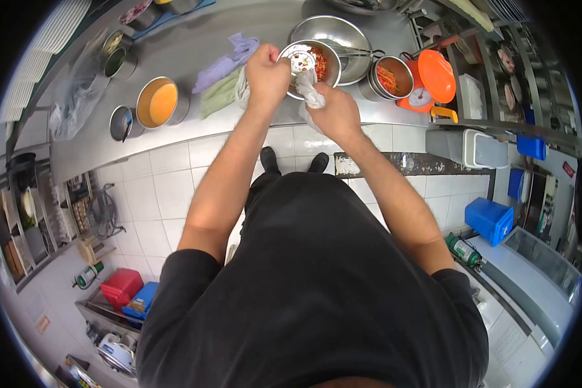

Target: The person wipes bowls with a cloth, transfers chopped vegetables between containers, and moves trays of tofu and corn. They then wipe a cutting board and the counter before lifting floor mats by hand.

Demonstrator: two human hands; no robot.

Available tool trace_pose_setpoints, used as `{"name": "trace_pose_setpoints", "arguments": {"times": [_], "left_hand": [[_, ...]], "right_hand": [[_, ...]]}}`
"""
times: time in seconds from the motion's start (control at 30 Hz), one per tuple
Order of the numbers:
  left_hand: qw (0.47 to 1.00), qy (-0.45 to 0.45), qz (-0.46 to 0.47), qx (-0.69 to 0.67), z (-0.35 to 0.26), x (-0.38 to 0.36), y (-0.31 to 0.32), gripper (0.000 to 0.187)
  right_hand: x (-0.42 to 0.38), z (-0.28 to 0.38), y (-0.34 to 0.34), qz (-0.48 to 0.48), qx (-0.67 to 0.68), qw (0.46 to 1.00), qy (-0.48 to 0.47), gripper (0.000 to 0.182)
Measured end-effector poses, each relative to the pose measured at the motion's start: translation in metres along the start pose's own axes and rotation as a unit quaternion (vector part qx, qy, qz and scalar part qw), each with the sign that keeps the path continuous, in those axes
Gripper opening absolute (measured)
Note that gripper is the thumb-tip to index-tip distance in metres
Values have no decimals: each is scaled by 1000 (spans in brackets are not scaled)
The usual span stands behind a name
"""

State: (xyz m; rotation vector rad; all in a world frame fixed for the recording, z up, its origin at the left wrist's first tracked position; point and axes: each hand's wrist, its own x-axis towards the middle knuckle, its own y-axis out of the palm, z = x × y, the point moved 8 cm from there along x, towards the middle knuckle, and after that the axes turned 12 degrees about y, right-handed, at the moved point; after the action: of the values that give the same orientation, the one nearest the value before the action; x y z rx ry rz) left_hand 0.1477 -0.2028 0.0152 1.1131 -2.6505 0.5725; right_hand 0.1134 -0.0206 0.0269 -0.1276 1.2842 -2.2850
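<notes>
Steel bowl (317, 61) w/ chopped red & pale food bits is sitting tilted at the near edge of a stainless counter (194, 123), seen from overhead. Person's left hand (267, 72) is gripping the bowl's rim, fingers curled tight around it. Right hand (335, 113) is closed around a white cloth (309, 87), pressing it against the bowl's near side. Just behind the bowl, a larger empty steel mixing bowl (333, 31) is resting. To the right, a steel container of shredded carrot (389, 76) is standing beside an orange kitchen scale (430, 81). To the left, purple & green cloths (223, 81) are lying on the counter, near a pot of orange sauce (160, 102) & a smaller steel pot (123, 123). Person is wearing a black top, standing on white floor tiles.
</notes>
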Motion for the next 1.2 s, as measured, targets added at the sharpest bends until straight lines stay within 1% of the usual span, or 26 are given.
{"name": "trace_pose_setpoints", "arguments": {"times": [0.03,0.07,0.1,0.13,0.17,0.2,0.23,0.27,0.3,0.33,0.37,0.4,0.43,0.5,0.53,0.57,0.6,0.67,0.7,0.77,0.87,0.97,1.0,1.1,1.17,1.2], "left_hand": [[999,-26,-22,-25,-4,-5,-3,15],[999,-38,20,-21,-9,-6,0,11],[996,-16,89,-11,-18,-2,5,12],[987,9,160,-4,-27,3,10,12],[973,42,226,0,-32,9,18,13],[948,82,305,-33,-24,18,37,16],[915,98,387,-54,-44,16,56,17],[874,114,466,-75,-65,15,77,17],[824,131,542,-96,-87,6,98,18],[775,192,600,-51,-98,-8,122,20],[755,227,614,-40,-107,-17,141,20],[735,263,624,-27,-115,-25,159,20],[715,300,631,-15,-122,-32,173,20],[758,279,589,-32,-126,-36,197,17],[781,274,559,-39,-128,-37,207,16],[803,267,531,-46,-130,-40,219,15],[825,212,523,-40,-131,-41,230,12],[853,197,480,-60,-140,-54,255,11],[867,188,457,-68,-142,-63,268,11],[886,165,426,-80,-150,-89,298,11],[901,121,397,-123,-156,-129,347,12],[901,59,392,-177,-157,-165,396,21],[892,42,397,-213,-157,-177,418,21],[858,-123,419,-269,-147,-213,485,20],[844,-149,445,-259,-151,-220,512,20],[839,-168,445,-265,-157,-222,524,22]], "right_hand": [[-1,-1,-5,-2,9,1000,-23,31],[-5,-4,-12,-4,17,999,-43,30],[-14,-8,-18,-3,27,998,-58,30],[-17,-5,-33,30,-25,998,-58,34],[-19,-6,-43,55,-56,993,-91,36],[-22,-12,-53,80,-88,985,-123,39],[-28,-16,-61,107,-120,975,-154,42],[-34,-16,-70,123,-135,967,-180,50],[-38,-19,-78,109,-150,962,-202,47],[-42,-25,-84,98,-165,956,-223,44],[-49,-31,-90,88,-181,949,-244,41],[-55,-45,-94,62,-198,950,-235,42],[-58,-60,-99,47,-199,960,-189,42],[-69,-89,-112,17,-199,975,-96,41],[-79,-104,-118,-16,-201,978,-46,35],[-92,-117,-120,-46,-149,988,8,33],[-105,-130,-119,-77,-97,990,62,32],[-124,-165,-105,-136,22,979,152,31],[-133,-172,-102,-177,53,964,189,30],[-143,-195,-90,-218,220,922,231,32],[-151,-225,-107,-263,358,866,231,37],[-158,-276,-126,-253,431,838,219,40],[-162,-297,-133,-264,450,826,213,38],[-182,-346,-151,-154,525,805,229,34],[-201,-363,-176,-167,471,847,182,28],[-214,-381,-177,-161,474,839,211,29]]}}
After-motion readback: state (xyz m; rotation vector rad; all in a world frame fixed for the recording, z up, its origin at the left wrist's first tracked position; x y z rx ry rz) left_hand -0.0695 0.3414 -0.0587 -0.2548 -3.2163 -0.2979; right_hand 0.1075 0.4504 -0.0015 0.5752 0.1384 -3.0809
